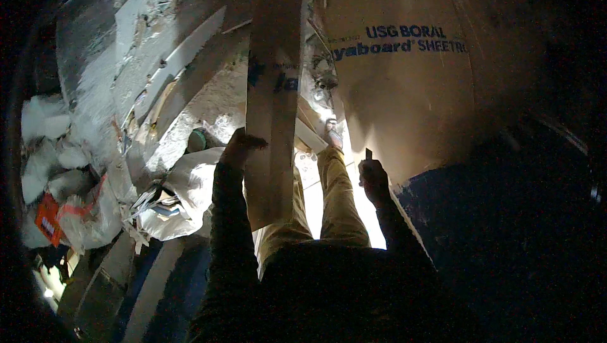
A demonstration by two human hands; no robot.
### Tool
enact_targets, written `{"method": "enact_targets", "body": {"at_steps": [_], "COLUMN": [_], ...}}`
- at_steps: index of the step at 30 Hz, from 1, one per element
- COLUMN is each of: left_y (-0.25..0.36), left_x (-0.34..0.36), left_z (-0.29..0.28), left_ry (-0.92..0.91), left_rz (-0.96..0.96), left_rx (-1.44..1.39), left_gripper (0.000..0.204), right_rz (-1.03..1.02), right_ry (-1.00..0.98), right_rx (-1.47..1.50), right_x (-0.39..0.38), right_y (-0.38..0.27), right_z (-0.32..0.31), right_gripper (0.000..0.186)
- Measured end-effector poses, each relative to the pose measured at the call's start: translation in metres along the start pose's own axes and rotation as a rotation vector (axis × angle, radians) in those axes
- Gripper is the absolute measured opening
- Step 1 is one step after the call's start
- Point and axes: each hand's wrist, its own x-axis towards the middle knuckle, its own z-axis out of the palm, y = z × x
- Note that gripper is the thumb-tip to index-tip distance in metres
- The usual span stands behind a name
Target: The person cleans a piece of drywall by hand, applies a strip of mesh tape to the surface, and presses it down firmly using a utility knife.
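A long, narrow strip of brown-faced plasterboard (272, 115) stands upright in front of me, its far end pale and lit. My left hand (241, 147) is closed on the strip's left edge, fingers over the front face. Right of my legs, my right hand (374, 177) is closed around a short, dark, flat-ended tool (368, 153) that looks like a utility knife; its tip points up. Beyond that hand leans a large brown plasterboard sheet (404, 96) with dark printing. The tool's tip appears against the sheet's face, but I cannot tell whether they touch.
To the left, a white sack (183, 197) holds scraps, with several pale bags (69, 172) and an orange-red packet (49, 219) farther left. Offcuts and white dust cover the floor (215, 99) beyond. Long boards (152, 292) lie at lower left. Deep shadow hides the right side.
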Motion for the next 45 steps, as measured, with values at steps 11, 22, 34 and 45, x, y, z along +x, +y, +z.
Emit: {"method": "enact_targets", "body": {"at_steps": [11, 22, 34, 45], "left_y": [0.009, -0.006, -0.239, -0.307], "left_x": [0.007, -0.077, -0.087, -0.138], "left_z": [0.109, 0.113, 0.153, 0.11], "left_ry": [0.039, 0.328, 0.38, 0.438], "left_rz": [0.18, 0.25, 0.126, -0.251], "left_rx": [-0.875, -0.66, -1.632, -0.744], "left_gripper": [0.037, 0.042, 0.04, 0.04], "right_rz": [-0.305, -0.306, -0.229, -0.373], "right_ry": [-0.038, -0.394, -0.37, -0.097], "right_rx": [0.073, -0.067, -0.813, -0.844], "right_x": [0.035, -0.007, -0.102, -0.026], "right_y": [-0.087, -0.121, 0.0, 0.07], "right_z": [0.077, 0.072, 0.048, 0.121], "right_gripper": [0.036, 0.036, 0.032, 0.024]}}
